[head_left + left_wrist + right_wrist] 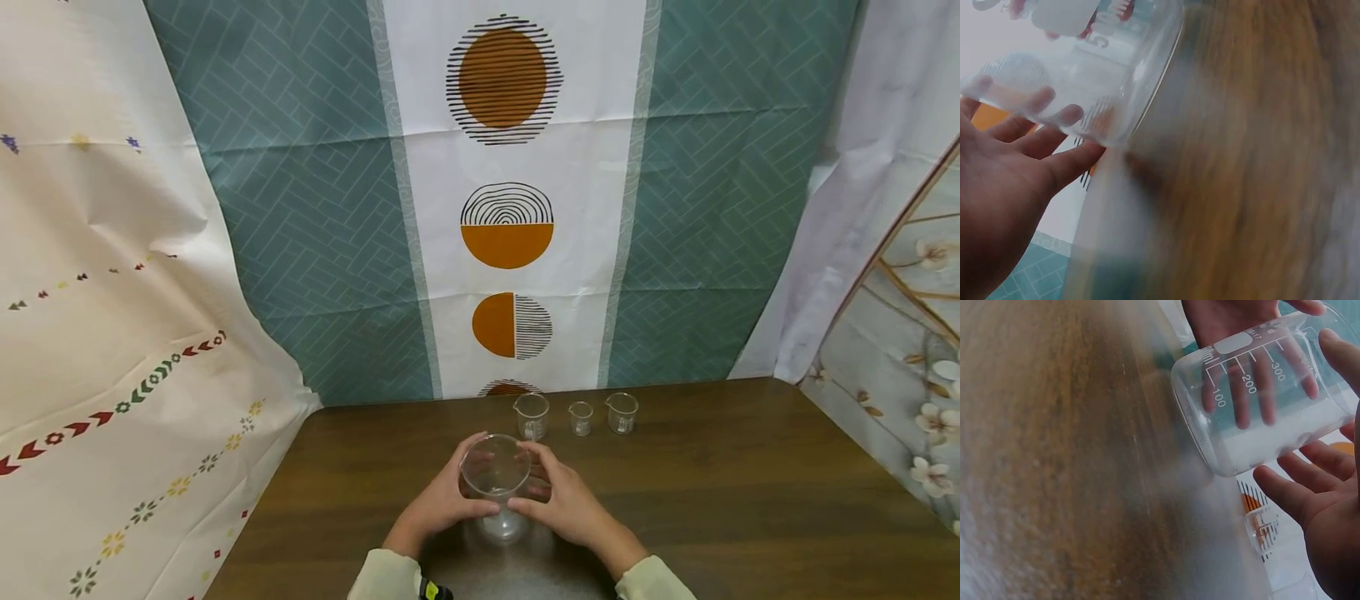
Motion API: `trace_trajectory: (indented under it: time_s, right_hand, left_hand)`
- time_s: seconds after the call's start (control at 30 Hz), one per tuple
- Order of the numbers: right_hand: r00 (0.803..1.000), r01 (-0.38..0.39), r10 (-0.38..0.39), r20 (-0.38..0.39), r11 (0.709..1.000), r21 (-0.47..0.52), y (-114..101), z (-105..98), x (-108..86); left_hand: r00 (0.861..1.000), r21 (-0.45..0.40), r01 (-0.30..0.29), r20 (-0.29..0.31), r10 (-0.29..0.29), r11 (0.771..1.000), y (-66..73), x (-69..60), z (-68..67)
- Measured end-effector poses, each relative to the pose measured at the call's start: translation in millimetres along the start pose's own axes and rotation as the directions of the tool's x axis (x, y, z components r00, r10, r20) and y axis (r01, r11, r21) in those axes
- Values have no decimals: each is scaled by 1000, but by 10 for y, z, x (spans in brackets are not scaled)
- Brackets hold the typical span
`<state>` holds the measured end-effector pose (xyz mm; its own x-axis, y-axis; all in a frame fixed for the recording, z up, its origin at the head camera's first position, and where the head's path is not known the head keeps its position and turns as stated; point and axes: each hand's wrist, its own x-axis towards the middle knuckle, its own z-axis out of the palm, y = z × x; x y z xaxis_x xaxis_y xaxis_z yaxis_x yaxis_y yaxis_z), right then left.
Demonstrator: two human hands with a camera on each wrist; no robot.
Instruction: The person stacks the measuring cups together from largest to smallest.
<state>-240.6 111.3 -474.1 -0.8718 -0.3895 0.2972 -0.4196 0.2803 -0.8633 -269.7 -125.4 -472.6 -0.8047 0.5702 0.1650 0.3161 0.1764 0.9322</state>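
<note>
A large clear glass beaker [495, 468] with white measuring marks is held between both hands near the table's front middle. The left hand [444, 500] grips its left side, thumb at the front and fingers round the back. From the right, the right hand [564, 506] holds it the same way, the thumb tips close together. In the right wrist view the beaker [1254, 400] shows its marks and base, and the fingers behind show through the glass. Its base seems slightly above the tabletop, where a pale reflection shows. The left wrist view shows the beaker [1097, 69] only in part.
Three smaller glass beakers stand in a row at the table's back edge: a left one [532, 417], a tiny middle one [581, 419] and a right one [622, 414]. The brown wooden table [720, 492] meets a patterned curtain [517, 250] behind.
</note>
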Motion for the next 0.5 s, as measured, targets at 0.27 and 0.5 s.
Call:
trace_trajectory:
  time_s: [0.27,0.5]
  right_hand:
    - [1000,0,0,7,1000,-13,5,27,-19]
    - [1000,-8,8,3,1000,-12,-23,-8,-20]
  left_hand:
    - [997,-159,-78,0,79,984,-51,-16,101]
    - [998,-163,-66,-19,64,984,-41,22,141]
